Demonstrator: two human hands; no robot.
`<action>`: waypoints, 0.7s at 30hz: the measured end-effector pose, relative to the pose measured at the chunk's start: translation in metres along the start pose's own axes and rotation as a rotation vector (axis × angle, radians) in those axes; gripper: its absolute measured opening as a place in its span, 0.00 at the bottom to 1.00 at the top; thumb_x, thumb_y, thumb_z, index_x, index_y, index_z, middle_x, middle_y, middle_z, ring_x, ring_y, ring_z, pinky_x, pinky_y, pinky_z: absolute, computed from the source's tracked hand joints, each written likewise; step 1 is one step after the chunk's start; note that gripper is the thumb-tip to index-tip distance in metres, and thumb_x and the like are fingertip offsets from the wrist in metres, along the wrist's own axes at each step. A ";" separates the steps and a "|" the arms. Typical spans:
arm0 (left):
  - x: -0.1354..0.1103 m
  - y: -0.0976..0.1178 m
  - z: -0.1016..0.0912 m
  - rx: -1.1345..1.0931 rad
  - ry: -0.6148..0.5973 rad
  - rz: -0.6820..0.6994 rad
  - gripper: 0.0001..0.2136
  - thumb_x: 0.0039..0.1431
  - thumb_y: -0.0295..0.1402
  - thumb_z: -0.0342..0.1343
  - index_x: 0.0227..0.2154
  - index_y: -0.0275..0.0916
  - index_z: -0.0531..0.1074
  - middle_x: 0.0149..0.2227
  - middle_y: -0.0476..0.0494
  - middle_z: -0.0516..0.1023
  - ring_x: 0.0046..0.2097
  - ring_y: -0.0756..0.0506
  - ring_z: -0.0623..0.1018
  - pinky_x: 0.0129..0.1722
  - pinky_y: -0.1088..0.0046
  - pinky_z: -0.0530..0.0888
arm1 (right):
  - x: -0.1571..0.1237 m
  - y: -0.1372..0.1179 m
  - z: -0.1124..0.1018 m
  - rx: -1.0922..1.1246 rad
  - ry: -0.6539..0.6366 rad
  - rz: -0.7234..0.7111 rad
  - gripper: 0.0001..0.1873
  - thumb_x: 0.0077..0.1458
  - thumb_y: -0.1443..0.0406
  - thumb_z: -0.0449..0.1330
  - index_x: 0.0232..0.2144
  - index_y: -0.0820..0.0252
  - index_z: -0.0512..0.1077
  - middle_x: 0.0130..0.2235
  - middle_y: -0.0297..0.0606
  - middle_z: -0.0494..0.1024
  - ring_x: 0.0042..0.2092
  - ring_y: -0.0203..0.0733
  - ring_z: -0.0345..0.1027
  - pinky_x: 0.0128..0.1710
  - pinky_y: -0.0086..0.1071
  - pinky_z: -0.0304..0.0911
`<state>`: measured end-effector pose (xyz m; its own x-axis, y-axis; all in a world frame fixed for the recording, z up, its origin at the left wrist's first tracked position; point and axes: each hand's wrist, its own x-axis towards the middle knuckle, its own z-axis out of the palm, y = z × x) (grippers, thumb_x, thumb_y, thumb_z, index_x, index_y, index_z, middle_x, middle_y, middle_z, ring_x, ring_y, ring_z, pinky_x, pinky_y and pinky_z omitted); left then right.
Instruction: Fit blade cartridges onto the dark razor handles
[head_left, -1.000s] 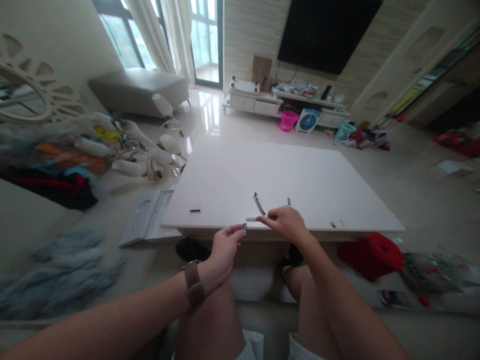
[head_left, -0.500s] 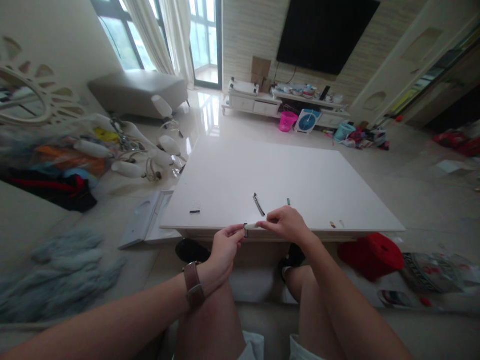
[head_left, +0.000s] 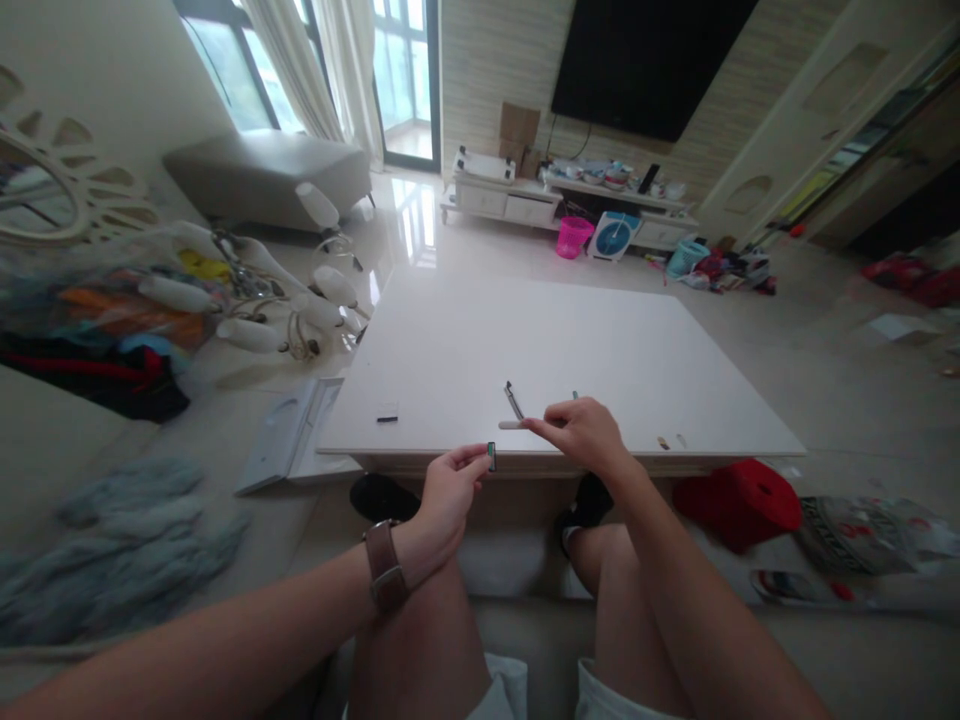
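My left hand (head_left: 454,490), just in front of the table's near edge, pinches a small dark rectangular piece with a green face (head_left: 492,457). A short, slim white stick (head_left: 511,425) with a rounded end is held between the thumb and fingers of my right hand (head_left: 581,432), over the near edge of the white table (head_left: 540,330). The stick and the green-faced piece are apart. Just beyond the stick lies a narrow silver tool with a dark tip (head_left: 514,397), its kind unclear. Another small green piece (head_left: 576,394) rests behind my right hand, partly covered by it.
A small dark strip (head_left: 387,419) lies at the table's left; a tiny brown piece (head_left: 663,443) lies at the right. Beside the table stand a red stool-like object (head_left: 739,505) and an open white box (head_left: 281,435). Lamp parts (head_left: 255,335) cover the floor at left.
My right hand has drawn the white stick away from the green-faced piece, up and slightly right over the table. My left hand stays almost in place, still pinching the piece.
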<state>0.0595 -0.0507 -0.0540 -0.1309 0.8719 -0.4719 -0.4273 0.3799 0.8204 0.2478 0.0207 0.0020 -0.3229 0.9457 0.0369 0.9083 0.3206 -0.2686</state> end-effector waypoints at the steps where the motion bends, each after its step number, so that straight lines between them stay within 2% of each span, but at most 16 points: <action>1: 0.000 0.000 0.000 0.000 0.002 0.001 0.17 0.38 0.33 0.69 0.35 0.33 0.81 0.33 0.40 0.81 0.31 0.49 0.73 0.31 0.73 0.63 | 0.000 0.000 0.000 0.023 -0.037 -0.036 0.35 0.58 0.39 0.51 0.18 0.60 0.74 0.19 0.37 0.70 0.25 0.34 0.56 0.28 0.33 0.41; 4: 0.000 0.000 0.000 -0.001 0.005 -0.004 0.16 0.37 0.33 0.69 0.34 0.32 0.81 0.31 0.41 0.81 0.30 0.50 0.72 0.30 0.74 0.62 | 0.000 0.000 0.001 0.029 -0.118 -0.083 0.35 0.58 0.38 0.52 0.18 0.60 0.74 0.19 0.36 0.69 0.24 0.34 0.55 0.27 0.32 0.41; 7: 0.000 0.000 0.000 0.000 0.001 -0.007 0.18 0.37 0.33 0.70 0.35 0.32 0.81 0.32 0.41 0.81 0.31 0.50 0.73 0.30 0.74 0.63 | 0.000 0.000 0.000 -0.025 0.011 0.044 0.36 0.58 0.38 0.50 0.19 0.59 0.75 0.20 0.37 0.70 0.25 0.35 0.55 0.27 0.33 0.40; 9: 0.000 0.000 0.001 0.003 0.011 -0.007 0.18 0.37 0.33 0.70 0.35 0.32 0.81 0.32 0.41 0.81 0.30 0.50 0.72 0.30 0.74 0.63 | 0.000 0.002 -0.001 0.002 0.039 0.055 0.36 0.58 0.38 0.50 0.19 0.59 0.75 0.20 0.36 0.70 0.25 0.35 0.55 0.27 0.33 0.41; 13: 0.000 0.001 0.002 0.003 0.024 -0.008 0.17 0.36 0.33 0.70 0.33 0.33 0.81 0.31 0.42 0.81 0.30 0.50 0.72 0.30 0.74 0.63 | 0.000 0.003 0.000 0.065 -0.099 -0.060 0.35 0.58 0.39 0.52 0.17 0.60 0.73 0.19 0.35 0.68 0.24 0.34 0.53 0.27 0.32 0.41; 17: -0.001 0.002 0.002 0.001 0.015 0.004 0.18 0.35 0.34 0.71 0.33 0.34 0.82 0.32 0.41 0.81 0.31 0.50 0.73 0.30 0.75 0.63 | 0.001 0.005 0.001 0.046 0.048 0.053 0.34 0.58 0.39 0.52 0.18 0.60 0.73 0.19 0.35 0.68 0.24 0.34 0.52 0.27 0.33 0.41; 18: -0.001 0.003 0.002 0.001 0.014 0.007 0.18 0.35 0.34 0.71 0.33 0.34 0.82 0.31 0.41 0.81 0.30 0.50 0.72 0.29 0.75 0.62 | 0.001 0.005 0.001 0.069 0.038 0.035 0.34 0.59 0.40 0.52 0.18 0.60 0.73 0.19 0.35 0.67 0.24 0.34 0.52 0.28 0.33 0.41; 21: -0.001 0.003 0.002 -0.007 0.019 -0.010 0.18 0.34 0.33 0.71 0.33 0.33 0.81 0.30 0.42 0.81 0.29 0.50 0.72 0.28 0.75 0.62 | 0.000 0.004 0.002 0.133 -0.121 -0.083 0.34 0.58 0.40 0.53 0.17 0.61 0.73 0.18 0.34 0.66 0.24 0.33 0.53 0.28 0.33 0.42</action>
<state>0.0600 -0.0497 -0.0505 -0.1435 0.8619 -0.4864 -0.4350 0.3865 0.8133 0.2504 0.0223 -0.0013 -0.4321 0.9005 -0.0496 0.8366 0.3797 -0.3948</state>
